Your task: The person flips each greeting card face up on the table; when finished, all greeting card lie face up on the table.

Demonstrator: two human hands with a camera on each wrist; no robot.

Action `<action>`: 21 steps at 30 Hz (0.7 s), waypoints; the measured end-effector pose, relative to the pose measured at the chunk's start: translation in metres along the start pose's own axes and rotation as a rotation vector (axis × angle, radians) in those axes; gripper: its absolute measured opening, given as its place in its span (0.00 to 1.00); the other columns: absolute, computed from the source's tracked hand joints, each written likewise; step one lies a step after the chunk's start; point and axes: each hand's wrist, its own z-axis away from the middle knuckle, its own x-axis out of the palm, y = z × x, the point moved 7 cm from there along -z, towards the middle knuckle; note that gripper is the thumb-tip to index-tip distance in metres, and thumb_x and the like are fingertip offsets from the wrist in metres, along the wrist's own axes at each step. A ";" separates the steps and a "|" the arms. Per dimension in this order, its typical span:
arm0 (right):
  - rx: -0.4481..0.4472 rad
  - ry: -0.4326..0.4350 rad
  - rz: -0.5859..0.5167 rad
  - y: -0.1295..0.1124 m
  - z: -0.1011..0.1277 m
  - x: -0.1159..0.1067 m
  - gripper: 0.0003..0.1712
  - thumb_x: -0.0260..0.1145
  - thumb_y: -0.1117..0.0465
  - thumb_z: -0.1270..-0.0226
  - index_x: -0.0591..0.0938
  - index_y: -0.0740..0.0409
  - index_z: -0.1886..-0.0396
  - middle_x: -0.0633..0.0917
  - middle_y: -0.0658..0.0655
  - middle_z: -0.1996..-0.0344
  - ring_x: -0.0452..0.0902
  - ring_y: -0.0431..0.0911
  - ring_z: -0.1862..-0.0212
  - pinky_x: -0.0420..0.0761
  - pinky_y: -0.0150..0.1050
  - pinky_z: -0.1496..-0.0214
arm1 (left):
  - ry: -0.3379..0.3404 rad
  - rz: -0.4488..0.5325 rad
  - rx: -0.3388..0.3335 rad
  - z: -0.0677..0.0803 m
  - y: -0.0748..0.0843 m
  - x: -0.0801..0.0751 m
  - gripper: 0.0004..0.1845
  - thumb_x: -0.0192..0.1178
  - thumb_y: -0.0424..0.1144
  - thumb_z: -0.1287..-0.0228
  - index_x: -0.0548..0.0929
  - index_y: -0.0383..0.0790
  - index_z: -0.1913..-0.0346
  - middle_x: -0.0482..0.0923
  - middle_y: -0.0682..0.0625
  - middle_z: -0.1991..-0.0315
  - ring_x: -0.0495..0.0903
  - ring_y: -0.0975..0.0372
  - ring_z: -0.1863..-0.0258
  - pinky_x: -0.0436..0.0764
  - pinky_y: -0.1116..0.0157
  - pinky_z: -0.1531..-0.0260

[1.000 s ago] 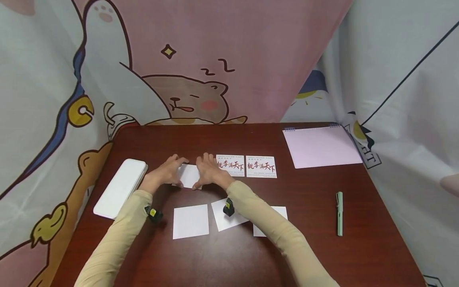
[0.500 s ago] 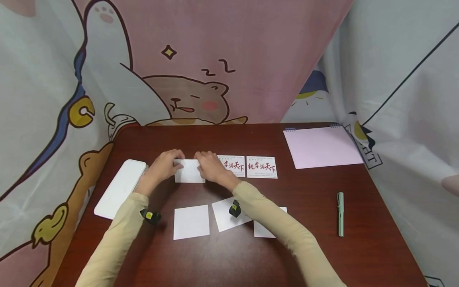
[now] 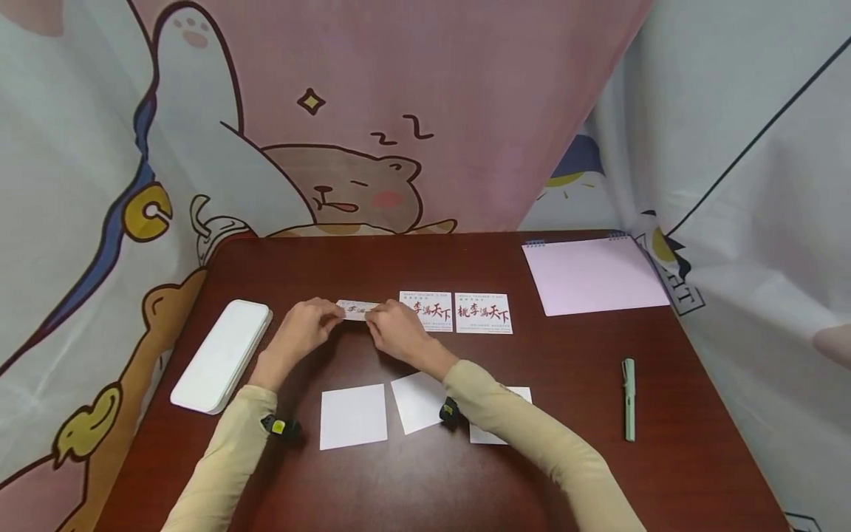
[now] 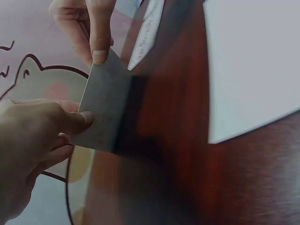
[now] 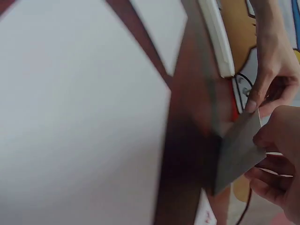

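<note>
And both hands are on it — the left hand [image 3: 302, 329] pinches the left end of the held card [image 3: 356, 310], the right hand [image 3: 397, 329] pinches its right end, each grip closed down to the card's thickness. In the left wrist view a thumb [image 4: 83, 120] presses flat on the card's dim grey face, with fingers behind it. The card stands tilted at the far left of centre on the table [image 3: 412, 491], just left of the left printed card [image 3: 435, 313]; whether its lower edge touches the wood, I cannot tell.

Both forearms reach in from the near side, left and right, angling toward each other. The right hand covers a corner of that left printed card, beside the right printed card [image 3: 484, 314], and the right sleeve [image 3: 532, 436] crosses over the near right blank card [image 3: 488, 434].

Now the change — half a second ago the held card showed its blank white face to the head camera; now red characters show there, and the card looks narrower from above. The near left blank card [image 3: 353, 417] lies as before.
</note>
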 end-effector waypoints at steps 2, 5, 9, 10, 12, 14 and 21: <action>0.005 -0.019 -0.002 -0.002 0.004 0.006 0.07 0.59 0.60 0.42 0.81 0.49 0.77 0.84 0.45 0.73 0.79 0.44 0.70 0.79 0.37 0.69 | -0.022 0.031 -0.009 0.004 -0.003 0.009 0.08 0.67 0.30 0.51 0.86 0.44 0.67 0.84 0.53 0.67 0.82 0.61 0.65 0.80 0.61 0.64; 0.049 -0.063 0.002 -0.002 0.007 0.015 0.10 0.60 0.61 0.43 0.78 0.48 0.83 0.82 0.45 0.80 0.79 0.43 0.74 0.79 0.38 0.74 | -0.045 0.074 -0.005 0.006 -0.006 0.020 0.08 0.67 0.30 0.51 0.86 0.44 0.66 0.85 0.52 0.65 0.83 0.61 0.64 0.81 0.61 0.63; 0.108 -0.135 0.003 0.003 0.008 0.025 0.10 0.59 0.64 0.47 0.77 0.48 0.85 0.80 0.45 0.84 0.78 0.43 0.77 0.78 0.38 0.76 | -0.056 0.100 0.023 0.006 -0.008 0.029 0.08 0.67 0.31 0.51 0.87 0.43 0.65 0.85 0.50 0.64 0.84 0.59 0.63 0.81 0.60 0.62; 0.121 -0.152 0.006 0.004 0.008 0.027 0.10 0.59 0.65 0.48 0.77 0.48 0.85 0.80 0.45 0.84 0.78 0.43 0.78 0.78 0.38 0.76 | -0.058 0.104 0.027 0.006 -0.008 0.031 0.08 0.67 0.31 0.51 0.87 0.43 0.65 0.85 0.49 0.63 0.84 0.58 0.63 0.81 0.59 0.61; 0.139 -0.180 0.010 0.006 0.008 0.031 0.09 0.59 0.65 0.48 0.78 0.49 0.83 0.80 0.46 0.83 0.78 0.43 0.78 0.78 0.38 0.76 | -0.063 0.110 0.033 0.005 -0.008 0.033 0.08 0.67 0.31 0.50 0.87 0.42 0.65 0.85 0.48 0.62 0.84 0.57 0.62 0.80 0.58 0.60; 0.149 -0.197 0.024 0.008 0.008 0.034 0.08 0.60 0.65 0.48 0.79 0.49 0.82 0.81 0.46 0.81 0.78 0.44 0.77 0.78 0.39 0.76 | -0.066 0.113 0.031 0.004 -0.008 0.034 0.08 0.67 0.31 0.50 0.88 0.42 0.64 0.85 0.47 0.61 0.84 0.57 0.60 0.80 0.58 0.59; 0.143 -0.186 0.062 0.011 0.008 0.036 0.05 0.60 0.64 0.49 0.79 0.50 0.80 0.81 0.47 0.82 0.78 0.45 0.79 0.78 0.38 0.79 | -0.084 0.099 0.003 0.002 -0.011 0.041 0.08 0.66 0.32 0.48 0.88 0.42 0.63 0.84 0.48 0.59 0.83 0.57 0.57 0.79 0.58 0.56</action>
